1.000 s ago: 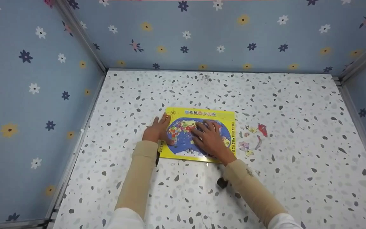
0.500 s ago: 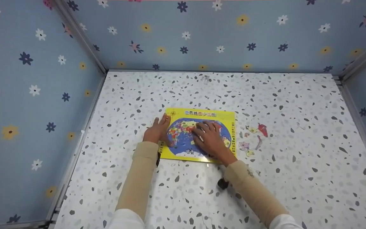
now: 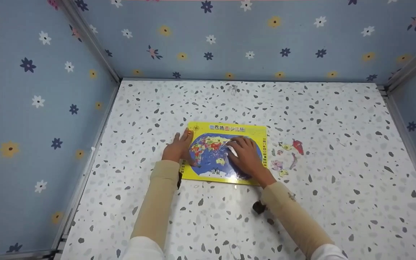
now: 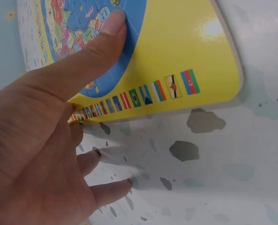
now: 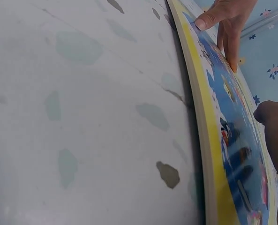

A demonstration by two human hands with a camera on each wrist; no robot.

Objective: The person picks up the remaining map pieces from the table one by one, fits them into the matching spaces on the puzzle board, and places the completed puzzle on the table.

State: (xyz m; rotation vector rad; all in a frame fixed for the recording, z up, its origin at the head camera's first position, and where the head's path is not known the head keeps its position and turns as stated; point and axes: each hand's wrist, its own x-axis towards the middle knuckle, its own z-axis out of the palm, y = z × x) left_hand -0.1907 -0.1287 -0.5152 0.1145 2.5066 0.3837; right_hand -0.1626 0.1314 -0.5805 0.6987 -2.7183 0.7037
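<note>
A yellow-bordered world map puzzle board [image 3: 253, 132] lies flat on the speckled table. My left hand [image 3: 179, 146] is at its left edge. In the left wrist view the thumb [image 4: 94, 49] rests on the map, while the other fingers spread beside the edge over the tabletop. My right hand [image 3: 246, 156] lies over the right half of the map, fingers bent slightly and touching the surface. A pale patch shows beneath those fingers; whether a piece is under them is hidden. In the right wrist view only part of the right hand [image 5: 277, 126] appears, above the glossy board.
Several loose puzzle pieces lie right of the board, among them a red one [image 3: 297, 147], a purple strip [image 3: 294, 161], a lavender one [image 3: 276, 165] and a yellow one [image 3: 283, 173]. Flower-patterned blue panels [image 3: 229, 39] stand behind and at both sides of the table.
My right hand has shifted to the right across the map, uncovering more of its middle, including a yellow landmass. The left hand and the loose pieces stay where they were.
</note>
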